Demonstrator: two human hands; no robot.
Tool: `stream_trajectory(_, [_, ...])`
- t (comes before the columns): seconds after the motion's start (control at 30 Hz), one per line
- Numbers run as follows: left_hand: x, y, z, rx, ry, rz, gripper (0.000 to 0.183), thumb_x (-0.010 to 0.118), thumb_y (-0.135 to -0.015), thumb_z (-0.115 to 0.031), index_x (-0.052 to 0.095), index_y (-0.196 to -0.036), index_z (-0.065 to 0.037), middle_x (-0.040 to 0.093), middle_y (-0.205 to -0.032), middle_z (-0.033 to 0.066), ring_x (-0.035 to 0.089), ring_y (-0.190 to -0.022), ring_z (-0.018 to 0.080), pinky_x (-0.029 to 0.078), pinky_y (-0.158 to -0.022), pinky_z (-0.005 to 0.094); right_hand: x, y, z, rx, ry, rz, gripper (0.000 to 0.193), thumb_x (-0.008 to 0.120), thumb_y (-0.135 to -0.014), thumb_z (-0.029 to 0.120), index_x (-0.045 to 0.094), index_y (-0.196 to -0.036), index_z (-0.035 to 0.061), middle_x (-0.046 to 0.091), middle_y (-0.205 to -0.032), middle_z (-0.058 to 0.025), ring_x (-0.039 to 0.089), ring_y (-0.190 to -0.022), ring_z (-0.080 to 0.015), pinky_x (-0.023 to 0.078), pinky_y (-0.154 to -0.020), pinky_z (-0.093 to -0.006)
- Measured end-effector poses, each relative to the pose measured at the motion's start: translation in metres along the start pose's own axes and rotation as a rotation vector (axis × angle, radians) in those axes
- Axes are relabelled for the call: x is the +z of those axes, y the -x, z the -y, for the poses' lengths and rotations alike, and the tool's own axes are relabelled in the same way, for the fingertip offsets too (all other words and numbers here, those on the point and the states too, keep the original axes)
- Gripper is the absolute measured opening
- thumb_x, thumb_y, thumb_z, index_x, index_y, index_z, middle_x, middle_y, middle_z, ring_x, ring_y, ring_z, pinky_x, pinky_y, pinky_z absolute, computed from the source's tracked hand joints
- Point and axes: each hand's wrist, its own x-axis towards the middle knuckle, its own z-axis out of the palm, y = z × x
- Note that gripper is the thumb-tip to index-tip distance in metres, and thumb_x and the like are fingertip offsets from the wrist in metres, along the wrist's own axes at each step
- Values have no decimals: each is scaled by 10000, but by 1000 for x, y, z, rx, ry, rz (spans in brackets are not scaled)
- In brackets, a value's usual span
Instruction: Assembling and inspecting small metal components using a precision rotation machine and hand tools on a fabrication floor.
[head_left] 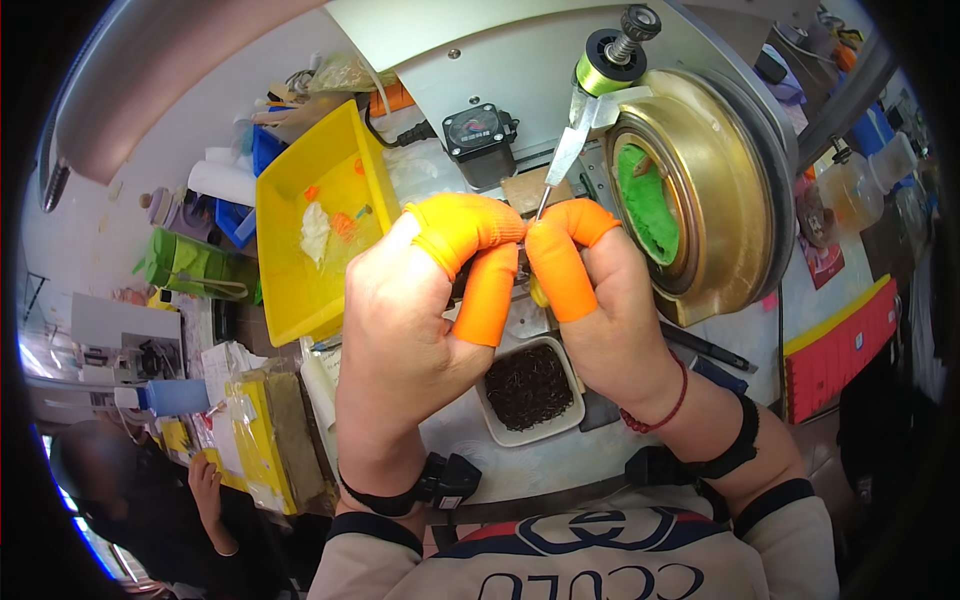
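Observation:
Orange finger cots cover the thumbs and index fingers of both hands. My left hand and my right hand are closed in pinches, their fingertips meeting below a thin metal needle-like tip of a bench machine. Whatever they pinch is too small or hidden to make out. Just under my hands stands a square white dish of dark, thin, loose pieces. Above the tip, a spool of yellow-green thread or wire sits on the machine's arm.
A large brass-coloured wheel holding a green pad is right of my hands. At left stands a yellow tray with orange and white scraps. A black box sits behind. Another person's hand is at lower left; red folders lie right.

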Motion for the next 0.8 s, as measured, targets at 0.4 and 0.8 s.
stream_trajectory(0.4, [7,-2,3,54,-32,-60,159,569,-646,66,560,-783,-14,581,-764,122,568,-666,267,460,-599,300,-2,2,-9,-103,-48,-94,164,475,-869,122,482,-965,-10,512,-756,-68,470,-674,-121,399,-621,-247])
stream_trajectory(0.8, [9,-3,0,88,-106,-86,183,586,-620,64,557,-775,-28,580,-745,104,554,-640,263,450,-579,295,0,-1,-10,-148,-6,-16,106,459,-873,106,481,-884,3,477,-705,-47,439,-633,-106,380,-570,-250])
